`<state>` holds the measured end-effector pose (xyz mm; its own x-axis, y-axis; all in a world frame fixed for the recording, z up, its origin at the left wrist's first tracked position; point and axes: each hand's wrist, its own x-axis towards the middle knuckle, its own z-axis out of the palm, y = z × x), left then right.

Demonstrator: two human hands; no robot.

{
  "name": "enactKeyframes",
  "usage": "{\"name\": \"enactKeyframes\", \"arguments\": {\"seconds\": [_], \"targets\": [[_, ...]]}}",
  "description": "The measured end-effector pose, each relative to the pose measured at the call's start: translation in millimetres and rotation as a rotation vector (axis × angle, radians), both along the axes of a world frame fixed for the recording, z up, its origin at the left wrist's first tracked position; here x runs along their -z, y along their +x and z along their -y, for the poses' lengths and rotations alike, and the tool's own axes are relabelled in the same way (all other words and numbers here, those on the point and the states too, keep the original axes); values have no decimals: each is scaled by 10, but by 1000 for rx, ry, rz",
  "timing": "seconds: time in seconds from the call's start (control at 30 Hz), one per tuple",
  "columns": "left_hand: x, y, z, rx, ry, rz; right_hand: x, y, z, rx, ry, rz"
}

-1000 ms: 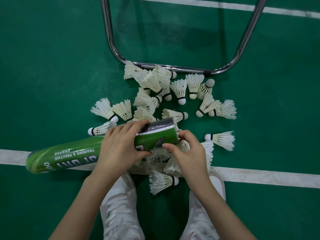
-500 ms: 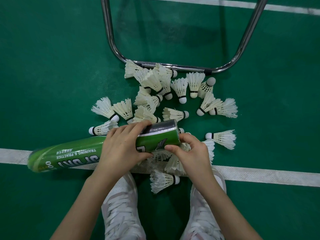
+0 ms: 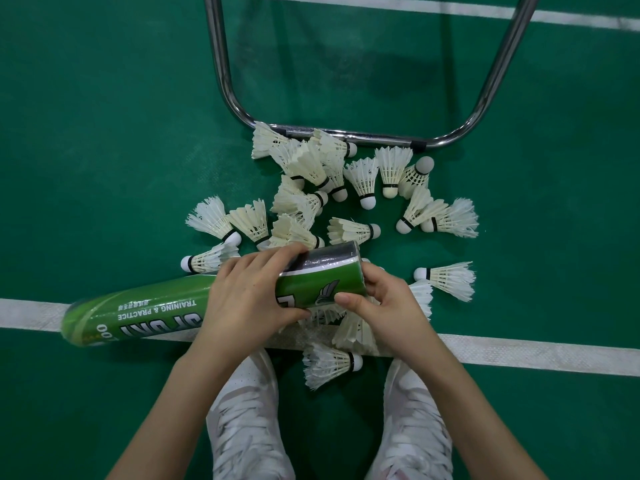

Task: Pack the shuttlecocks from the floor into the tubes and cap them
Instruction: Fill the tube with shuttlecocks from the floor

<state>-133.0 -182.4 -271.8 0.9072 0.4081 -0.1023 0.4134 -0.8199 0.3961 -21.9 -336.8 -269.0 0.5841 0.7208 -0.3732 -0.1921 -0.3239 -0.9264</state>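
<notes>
A long green shuttlecock tube (image 3: 156, 306) lies almost level above the floor, its left end closed and its dark-banded right end pointing right. My left hand (image 3: 249, 296) is wrapped around the tube's middle. My right hand (image 3: 388, 306) covers the right end, thumb on the tube's side and fingers curled over the mouth; what is inside is hidden. Several white feather shuttlecocks (image 3: 360, 174) lie scattered on the floor beyond the tube. One shuttlecock (image 3: 446, 278) lies alone to the right, and another shuttlecock (image 3: 329, 363) sits between my shoes.
A chrome tube frame (image 3: 221, 81) forms a U on the green court floor, its bottom bar touching the far shuttlecocks. A white court line (image 3: 519, 355) runs left to right under my hands. My white shoes (image 3: 246, 410) stand just behind it.
My right hand has closed in on the tube's right end, with the thumb now on its side. The tube has barely moved.
</notes>
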Motion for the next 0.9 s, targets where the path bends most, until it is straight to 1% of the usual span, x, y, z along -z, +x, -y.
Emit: {"name": "enactKeyframes", "arguments": {"seconds": [0.13, 0.37, 0.47, 0.63, 0.73, 0.83, 0.9], "targets": [[17, 17, -4, -3, 0, 1, 8, 53, 5, -34, -14, 2], [20, 57, -70, -27, 1, -17, 18, 437, 142, 80, -48, 153], [39, 45, -60, -27, 22, -13, 171, 732, 219, 163, -153, 276], [51, 44, -68, -29, 13, -27, 307, 1144, 277, 355, -243, 361], [46, 47, -74, -39, -4, -43, 384, 1310, 291, 367, -341, 447], [44, 43, -65, -39, -4, -48, 491, 1387, 284, 330, -441, 417], [46, 38, -59, -38, 0, -43, 561, 1384, 272, 316, -459, 441]]}}
